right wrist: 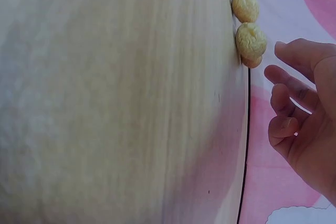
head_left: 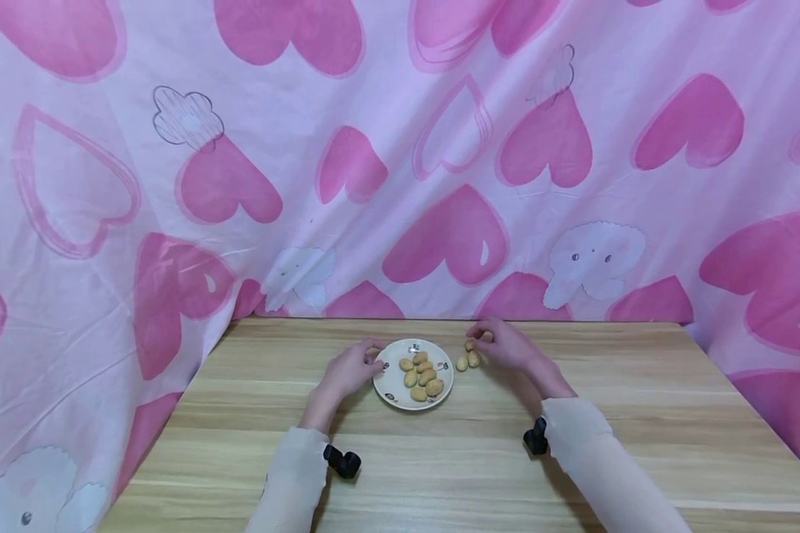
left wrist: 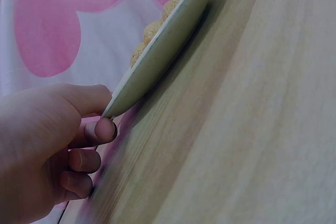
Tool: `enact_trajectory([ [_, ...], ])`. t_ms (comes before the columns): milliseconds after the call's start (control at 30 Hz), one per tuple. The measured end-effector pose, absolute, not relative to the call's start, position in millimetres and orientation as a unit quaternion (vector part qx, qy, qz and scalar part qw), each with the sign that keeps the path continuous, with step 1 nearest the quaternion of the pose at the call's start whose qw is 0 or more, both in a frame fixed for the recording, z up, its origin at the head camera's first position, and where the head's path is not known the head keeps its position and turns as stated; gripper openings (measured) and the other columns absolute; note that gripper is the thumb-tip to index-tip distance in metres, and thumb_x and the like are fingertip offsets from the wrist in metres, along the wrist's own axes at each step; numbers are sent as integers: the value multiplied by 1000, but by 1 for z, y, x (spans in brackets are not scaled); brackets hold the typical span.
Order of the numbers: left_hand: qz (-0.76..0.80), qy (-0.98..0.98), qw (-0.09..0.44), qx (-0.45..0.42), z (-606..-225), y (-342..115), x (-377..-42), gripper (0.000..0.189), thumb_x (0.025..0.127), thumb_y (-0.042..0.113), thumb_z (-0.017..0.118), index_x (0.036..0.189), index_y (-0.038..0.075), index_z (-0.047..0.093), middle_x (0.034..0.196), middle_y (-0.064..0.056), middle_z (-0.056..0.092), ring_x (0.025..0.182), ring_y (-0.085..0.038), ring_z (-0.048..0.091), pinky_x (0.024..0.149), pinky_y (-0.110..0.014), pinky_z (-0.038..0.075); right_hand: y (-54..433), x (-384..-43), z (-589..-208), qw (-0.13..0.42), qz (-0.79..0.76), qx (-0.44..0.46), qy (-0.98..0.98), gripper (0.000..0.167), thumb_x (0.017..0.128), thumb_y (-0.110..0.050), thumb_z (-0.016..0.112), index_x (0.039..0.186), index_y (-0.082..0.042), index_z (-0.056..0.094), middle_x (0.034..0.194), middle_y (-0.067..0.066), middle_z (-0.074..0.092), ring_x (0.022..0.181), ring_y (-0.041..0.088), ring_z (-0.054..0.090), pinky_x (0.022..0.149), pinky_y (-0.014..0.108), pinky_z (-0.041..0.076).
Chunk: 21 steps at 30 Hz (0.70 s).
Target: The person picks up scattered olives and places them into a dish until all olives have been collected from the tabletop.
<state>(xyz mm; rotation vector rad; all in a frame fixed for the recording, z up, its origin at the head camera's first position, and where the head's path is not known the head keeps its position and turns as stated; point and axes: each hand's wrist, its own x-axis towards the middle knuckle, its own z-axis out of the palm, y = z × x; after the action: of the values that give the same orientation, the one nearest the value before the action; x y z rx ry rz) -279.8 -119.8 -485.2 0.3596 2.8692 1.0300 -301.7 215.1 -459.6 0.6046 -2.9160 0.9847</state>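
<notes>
A white plate (head_left: 390,389) with small dark prints on its rim holds several small, oval, tan pieces (head_left: 427,377). My left hand (head_left: 347,370) pinches the plate's left rim, thumb above and index finger beneath. In the left wrist view, the pale underside of the plate (left wrist: 152,74) shows close over the wood. Right of the plate lie 3 more oval pieces (head_left: 473,359), yellowish and wrinkled in the right wrist view. Just beyond these pieces, my right hand (head_left: 507,346) hovers with loosely bent fingers, thumb and index finger apart and nothing between them.
The wooden table (head_left: 427,474) ends at a pink curtain (head_left: 400,185) with heart prints hanging behind it. A black wrist camera (head_left: 343,463) sits on the left sleeve, and another black camera (head_left: 536,437) on the right sleeve.
</notes>
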Motion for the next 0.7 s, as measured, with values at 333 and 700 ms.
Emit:
enact_trajectory([
  [333, 330, 936, 33, 116, -486, -119, -280, 40, 93, 29, 65, 132, 22, 61, 85, 5, 66, 70, -12, 56, 71, -33, 43, 220, -308, -467, 0, 314, 193, -930, 22, 95, -15, 65, 114, -6, 71, 112, 11, 68, 113, 30, 61, 100, 52, 47],
  [700, 331, 936, 33, 118, -486, -119, -281, 39, 93, 27, 65, 132, 22, 61, 77, 4, 61, 65, -14, 52, 64, -32, 40, 219, -319, -470, -34, 316, 193, -928, 25, 93, -19, 67, 113, -4, 71, 106, 9, 69, 103, 25, 63, 96, 48, 49],
])
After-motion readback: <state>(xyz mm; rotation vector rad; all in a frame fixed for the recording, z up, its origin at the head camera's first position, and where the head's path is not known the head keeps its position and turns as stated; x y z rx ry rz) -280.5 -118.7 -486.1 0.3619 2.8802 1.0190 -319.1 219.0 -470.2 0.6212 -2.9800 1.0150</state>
